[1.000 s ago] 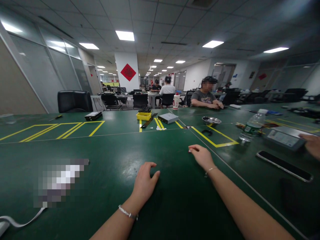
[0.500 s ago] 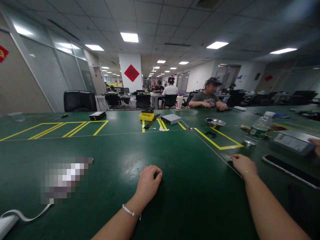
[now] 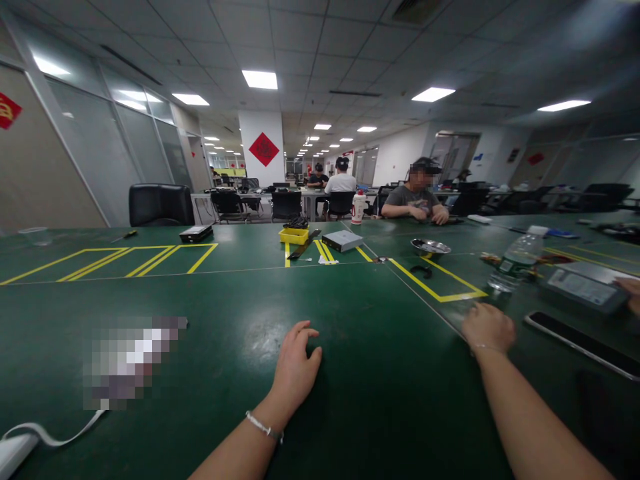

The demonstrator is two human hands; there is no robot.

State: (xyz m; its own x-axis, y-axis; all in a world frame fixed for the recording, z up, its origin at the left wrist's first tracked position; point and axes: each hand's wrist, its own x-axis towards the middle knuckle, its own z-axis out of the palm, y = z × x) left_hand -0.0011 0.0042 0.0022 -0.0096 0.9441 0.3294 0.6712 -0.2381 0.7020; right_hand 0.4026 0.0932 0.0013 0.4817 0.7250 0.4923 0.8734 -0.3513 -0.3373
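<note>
My left hand [image 3: 297, 360] rests low over the green table [image 3: 380, 393], its fingers loosely bent and apart, with nothing between them. To the right, my right hand [image 3: 490, 328] is closed, knuckles up, just in front of a clear water bottle [image 3: 517, 260]. Its fingertips are turned away from view, so what it grips cannot be made out. A dark phone [image 3: 583, 341] lies to the right of that hand. Farther left on the table is a blurred-out device [image 3: 135, 360] with a white cable [image 3: 55, 437].
A grey metal box [image 3: 583, 287] stands at the right, with another person's hand [image 3: 631, 293] at its edge. Farther back are a metal bowl [image 3: 430, 247], a silver drive [image 3: 343, 240], a yellow tray [image 3: 294, 236], a black box [image 3: 196, 233] and a white cup [image 3: 359, 208]. A person [image 3: 417, 193] sits opposite.
The fingers of my left hand have spread and lifted a little. My right hand has shifted slightly; the dark thing that showed beneath it no longer shows.
</note>
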